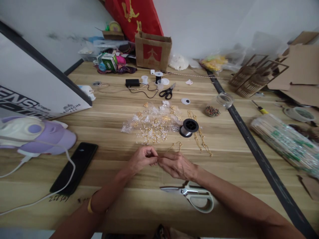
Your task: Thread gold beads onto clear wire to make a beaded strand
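At the near middle of the table, my left hand (pixel 145 158) and my right hand (pixel 177 165) meet fingertip to fingertip. Both are closed in a pinch, and whatever lies between the fingers is too small or hidden to name. Just beyond my right hand is a short gold chain (pixel 177 144). Past my fingers spreads a pile of small gold and clear beads (pixel 152 130), some in clear plastic bags. A black spool of thin wire (pixel 188 127) stands to the right of them, beside a longer gold chain (pixel 199 141). Light-handled scissors (pixel 196 196) lie under my right forearm.
A black phone (pixel 74 167) with a white cable across it and a purple-white device (pixel 47 136) are at left. Black scissors (pixel 167 92), a jar of beads (pixel 214 109) and a paper bag (pixel 153 53) stand farther back. Packaged sticks (pixel 281 139) lie at right.
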Available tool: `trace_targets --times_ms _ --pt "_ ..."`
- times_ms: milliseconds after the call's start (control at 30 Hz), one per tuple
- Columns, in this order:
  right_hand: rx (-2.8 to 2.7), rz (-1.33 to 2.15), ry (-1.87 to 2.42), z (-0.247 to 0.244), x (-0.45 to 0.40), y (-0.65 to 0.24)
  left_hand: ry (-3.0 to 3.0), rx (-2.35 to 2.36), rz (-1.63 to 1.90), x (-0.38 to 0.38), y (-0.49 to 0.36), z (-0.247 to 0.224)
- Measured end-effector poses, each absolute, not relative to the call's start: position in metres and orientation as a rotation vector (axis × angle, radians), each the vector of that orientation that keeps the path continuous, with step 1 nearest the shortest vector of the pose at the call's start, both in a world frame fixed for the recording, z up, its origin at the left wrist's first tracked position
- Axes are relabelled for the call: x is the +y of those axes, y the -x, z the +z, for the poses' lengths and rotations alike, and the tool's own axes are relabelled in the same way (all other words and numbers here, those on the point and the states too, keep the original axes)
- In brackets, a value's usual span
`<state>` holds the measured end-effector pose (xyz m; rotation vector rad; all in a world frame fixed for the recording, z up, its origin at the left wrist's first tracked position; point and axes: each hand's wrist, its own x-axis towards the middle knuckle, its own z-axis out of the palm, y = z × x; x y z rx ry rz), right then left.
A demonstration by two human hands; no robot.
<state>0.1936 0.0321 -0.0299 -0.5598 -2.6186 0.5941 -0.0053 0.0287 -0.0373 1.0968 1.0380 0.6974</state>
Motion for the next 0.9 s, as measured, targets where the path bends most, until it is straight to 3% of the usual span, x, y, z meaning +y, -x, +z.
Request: trace_targets --times_ms 733,900 --pt "-2.113 1.201 0.966 -0.0299 0.0408 -0.1944 -1.112 1.103 0.714 0.0285 0.0023 -0.0292" --pt "-1.872 1.518 0.953 -0.0331 0.0379 -0.1895 -1.115 1.091 0.745 0.0281 0.0022 -0.0317"
